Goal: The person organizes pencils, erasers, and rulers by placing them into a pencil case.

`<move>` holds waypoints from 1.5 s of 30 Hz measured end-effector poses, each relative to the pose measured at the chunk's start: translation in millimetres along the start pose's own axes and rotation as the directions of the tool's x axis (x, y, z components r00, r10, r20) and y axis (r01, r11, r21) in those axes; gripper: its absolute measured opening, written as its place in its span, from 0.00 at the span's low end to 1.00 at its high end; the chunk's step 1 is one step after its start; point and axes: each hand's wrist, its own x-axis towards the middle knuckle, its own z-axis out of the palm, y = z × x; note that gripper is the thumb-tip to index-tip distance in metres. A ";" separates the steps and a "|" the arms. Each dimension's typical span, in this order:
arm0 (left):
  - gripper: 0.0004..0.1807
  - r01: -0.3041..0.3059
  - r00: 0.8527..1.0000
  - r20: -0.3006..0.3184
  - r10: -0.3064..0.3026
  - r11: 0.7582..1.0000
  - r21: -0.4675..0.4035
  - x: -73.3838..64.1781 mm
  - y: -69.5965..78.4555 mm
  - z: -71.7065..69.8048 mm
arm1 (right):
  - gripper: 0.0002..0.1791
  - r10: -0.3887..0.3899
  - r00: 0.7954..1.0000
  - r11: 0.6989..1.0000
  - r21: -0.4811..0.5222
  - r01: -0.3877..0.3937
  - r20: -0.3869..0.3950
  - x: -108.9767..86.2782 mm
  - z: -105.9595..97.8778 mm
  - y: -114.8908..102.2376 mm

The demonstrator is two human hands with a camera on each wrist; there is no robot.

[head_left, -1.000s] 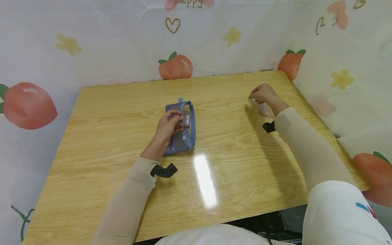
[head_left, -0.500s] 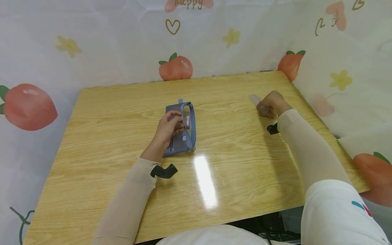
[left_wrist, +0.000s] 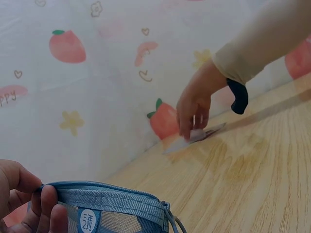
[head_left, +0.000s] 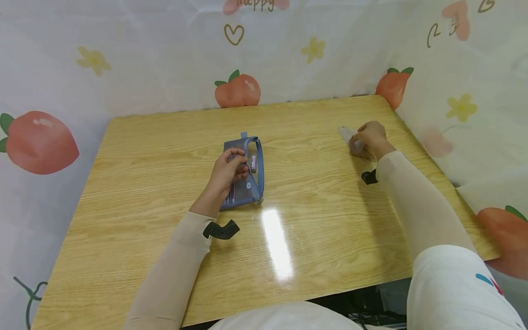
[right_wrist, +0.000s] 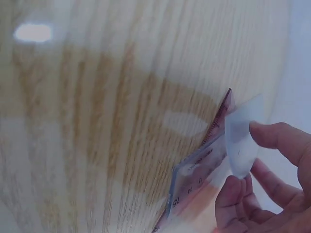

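My left hand (head_left: 228,170) pinches the zipped edge of a blue mesh pencil pouch (left_wrist: 109,201), whose mouth gapes on the right side. A small purple-and-white item (head_left: 253,163) shows inside the opening. On the far right of the table, my right hand (head_left: 371,136) holds a translucent protractor (right_wrist: 241,138) between thumb and fingers, tilted up from the table. Just under it lie a clear ruler (right_wrist: 197,177) with dark numbers and a pinkish clear piece with a ruled, pointed end (right_wrist: 223,114). The fingers partly cover these pieces in the head view.
The wooden table (head_left: 165,256) meets a fruit-printed white cloth (head_left: 165,68) at the back and right. A bright light reflection lies on the tabletop in front of the pouch. Dark equipment (head_left: 371,305) shows below the table's front edge.
My right hand has come from the far end of the clear pieces to their middle, slightly right and nearer, and now lifts the protractor's edge. The left hand and pouch look unchanged.
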 end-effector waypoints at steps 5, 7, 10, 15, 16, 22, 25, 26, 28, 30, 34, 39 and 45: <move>0.06 0.007 1.000 -0.001 -0.007 1.000 -0.002 0.3 -1.7 -0.5 | 0.23 0.013 1.000 0.991 0.131 -0.016 0.017 4.1 -1.5 9.3; 0.06 0.010 1.000 -0.002 -0.010 1.000 -0.005 0.0 -1.6 -0.3 | 0.23 0.045 0.998 0.974 0.221 -0.055 0.053 6.5 -2.4 12.3; 0.06 0.012 1.000 -0.003 -0.012 1.000 -0.006 0.0 -1.7 -0.3 | 0.20 0.088 0.990 0.923 0.365 -0.124 0.115 8.7 -3.0 16.0; 0.05 0.013 1.000 -0.007 -0.013 1.000 -0.011 -1.0 -1.4 -0.8 | 0.07 0.099 0.977 0.842 0.508 -0.184 0.191 10.0 -4.1 22.1; 0.05 0.014 1.000 -0.008 -0.014 1.000 -0.014 -1.1 -1.3 -0.8 | 0.05 0.098 0.974 0.833 0.519 -0.192 0.203 10.5 -4.5 23.0; 0.05 0.011 1.000 -0.004 -0.011 1.000 -0.027 -1.6 -0.9 -1.2 | 0.08 0.112 0.948 0.770 0.576 -0.273 0.299 12.5 -9.9 24.0; 0.05 0.012 1.000 0.001 -0.012 1.000 -0.028 -2.3 0.1 -1.7 | 0.07 0.129 0.918 0.708 0.613 -0.350 0.376 12.9 -13.6 22.2; 0.05 0.012 1.000 0.001 -0.012 1.000 -0.027 -2.2 0.2 -1.7 | 0.07 0.132 0.908 0.685 0.625 -0.374 0.398 12.5 -14.6 21.3; 0.05 0.010 1.000 0.003 -0.010 1.000 -0.027 -2.0 0.4 -1.8 | 0.06 0.135 0.889 0.642 0.645 -0.415 0.438 12.5 -16.9 20.5; 0.05 0.007 1.000 0.003 -0.007 1.000 -0.029 -1.5 0.4 -1.7 | 0.05 0.126 0.876 0.615 0.657 -0.437 0.465 11.9 -18.9 20.3; 0.05 0.001 1.000 0.006 0.000 1.000 -0.030 -1.0 0.8 -1.5 | 0.06 0.093 0.866 0.591 0.673 -0.445 0.492 9.5 -19.0 20.2; 0.05 -0.002 1.000 0.011 0.003 1.000 -0.030 -1.4 2.1 -1.4 | 0.06 0.030 0.833 0.499 0.713 -0.492 0.553 6.1 -12.5 20.1; 0.05 -0.001 1.000 0.008 0.001 0.999 -0.034 -0.9 2.2 -1.4 | 0.07 -0.028 0.810 0.398 0.749 -0.529 0.586 -0.1 -2.7 15.3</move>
